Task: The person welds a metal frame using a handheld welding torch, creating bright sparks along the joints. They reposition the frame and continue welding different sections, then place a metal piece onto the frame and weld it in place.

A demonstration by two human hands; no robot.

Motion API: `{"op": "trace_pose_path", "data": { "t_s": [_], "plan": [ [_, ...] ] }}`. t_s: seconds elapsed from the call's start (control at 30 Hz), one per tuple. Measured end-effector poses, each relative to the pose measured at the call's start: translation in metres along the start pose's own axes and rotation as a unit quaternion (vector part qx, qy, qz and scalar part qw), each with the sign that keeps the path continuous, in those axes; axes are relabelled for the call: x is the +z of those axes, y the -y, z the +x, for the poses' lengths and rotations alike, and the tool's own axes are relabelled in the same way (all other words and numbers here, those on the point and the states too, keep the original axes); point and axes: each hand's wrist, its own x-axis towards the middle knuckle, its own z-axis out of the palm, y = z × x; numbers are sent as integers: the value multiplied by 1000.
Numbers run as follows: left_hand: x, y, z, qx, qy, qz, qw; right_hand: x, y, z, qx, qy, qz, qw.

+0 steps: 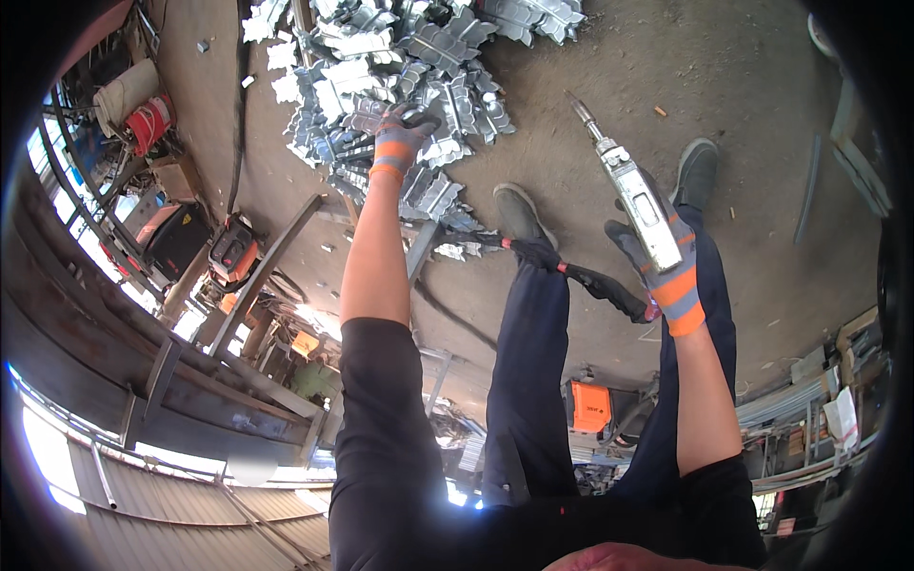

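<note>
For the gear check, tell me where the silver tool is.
In the head view, the silver tool is right of centre, in the right hand, left of the right shoe.

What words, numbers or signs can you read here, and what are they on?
Orange box: small dark lettering, which I won't copy.
Silver welding gun in the right hand: any marking is too small to read.
Orange-and-black machine, left: any marks too blurred.

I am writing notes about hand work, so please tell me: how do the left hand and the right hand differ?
The left hand is at the pile of silver metal pieces, its grip unclear; the right hand clearly holds a silver tool. The left hand appears higher in the picture, the right hand lower. Both wear grey gloves with orange bands.
</note>
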Motion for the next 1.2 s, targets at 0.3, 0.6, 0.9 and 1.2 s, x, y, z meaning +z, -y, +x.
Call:
{"op": "trace_pose_path", "data": {
  "t_s": [0.3,0.6,0.9,1.2],
  "plan": [
    [117,-10,25,-107,-239,124,957,-7,10,4,106,-17,122,987],
    [122,-57,17,-111,-141,27,983,-8,13,9,37,-1,-18,999],
    [106,-117,83,-52,-271,-62,959,-23,21,20,60,7,14,998],
    [118,-148,77,160,-37,428,889,-32,31,20,87,10,132,987]
  ]
}}
